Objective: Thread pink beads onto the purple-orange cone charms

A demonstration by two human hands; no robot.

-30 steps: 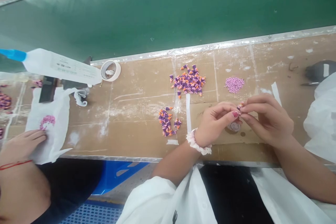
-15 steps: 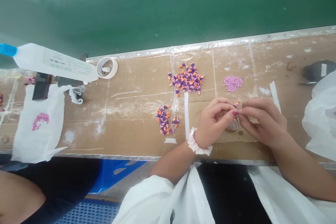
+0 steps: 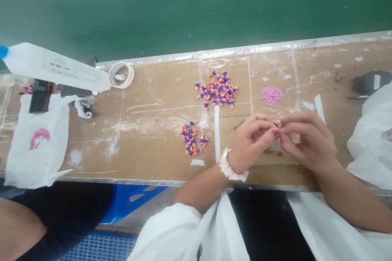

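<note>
My left hand [image 3: 249, 142] and my right hand [image 3: 308, 140] meet fingertip to fingertip above the brown bench [image 3: 153, 130]. Both are pinched on one tiny purple-and-orange piece [image 3: 278, 122]. A small clear round cap [image 3: 272, 145] lies on the bench just under my fingers. A large heap of purple-and-orange pieces [image 3: 218, 90] lies beyond my left hand. A smaller heap [image 3: 191, 138] of the same pieces lies to its left. A little mound of pink beads [image 3: 271, 95] sits beyond my hands.
A tape roll [image 3: 121, 75] and a white squeeze bottle [image 3: 55, 67] lie at the back left. A white bag [image 3: 35, 142] with pink beads lies at the left. Another white bag [image 3: 372, 138] is at the right. A co-worker's arm [image 3: 18, 228] shows at the bottom left.
The co-worker's hand has left the white bag on the left. My two hands have stayed pinched together on the small piece, shifting only slightly.
</note>
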